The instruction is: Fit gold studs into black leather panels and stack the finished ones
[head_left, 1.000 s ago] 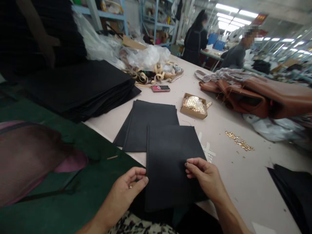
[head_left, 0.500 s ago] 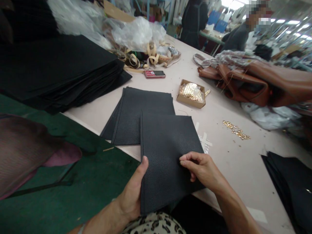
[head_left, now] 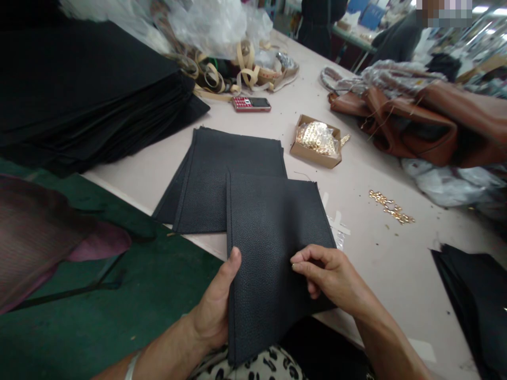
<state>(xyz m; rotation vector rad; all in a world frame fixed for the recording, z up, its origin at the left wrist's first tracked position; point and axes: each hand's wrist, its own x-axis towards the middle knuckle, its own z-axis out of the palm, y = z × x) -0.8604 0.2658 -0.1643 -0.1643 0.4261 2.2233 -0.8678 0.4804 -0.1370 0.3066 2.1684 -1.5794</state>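
My left hand grips a black grained leather panel by its left edge, thumb on top and the other fingers hidden beneath. The panel slants from my lap up over the table's edge and overlaps more black leather panels lying behind it. Over the panel's right half my right hand is closed in a pinch of thumb and forefinger. A tiny bright speck shows at those fingertips, too small to name. On the table to the right lie several small gold-coloured metal pieces.
A cardboard box holds bagged gold-coloured pieces. Beyond it are a red phone, tape coils and plastic. Black sheets are stacked at left, brown leather bags at right, and black pieces at lower right. People stand at the back.
The view has tilted slightly downward, so the table's things sit higher in the picture. Both hands keep nearly the same position on and over the leather panel.
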